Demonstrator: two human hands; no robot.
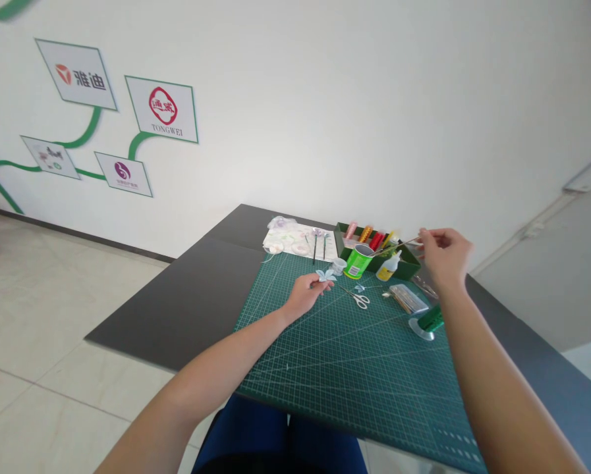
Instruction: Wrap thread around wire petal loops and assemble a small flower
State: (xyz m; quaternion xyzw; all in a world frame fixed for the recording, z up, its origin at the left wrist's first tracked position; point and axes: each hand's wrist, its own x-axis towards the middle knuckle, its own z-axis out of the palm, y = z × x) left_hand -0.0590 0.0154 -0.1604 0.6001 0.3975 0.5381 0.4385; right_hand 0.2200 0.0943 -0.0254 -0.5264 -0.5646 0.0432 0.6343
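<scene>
My left hand (302,296) is closed on a pale blue flower (326,275) with pointed petals, held above the cutting mat. Beside the flower stands a small whitish cup (338,266). Pinched in my right hand (444,253), raised at the right, is a thin stick (396,246) that slants down to the left. Its far end reaches the rim of a bright green can (358,261); whether it goes inside I cannot tell. White-handled scissors (360,300) lie on the mat by a small pale blue piece (359,288).
The green cutting mat (344,368) covers much of the dark table (186,289). Behind are a dark green box (410,264) with coloured spools, a glue bottle (389,266), brushes (315,247) and white paper (295,240). A clear case (408,297) and green spool (428,321) sit rightward.
</scene>
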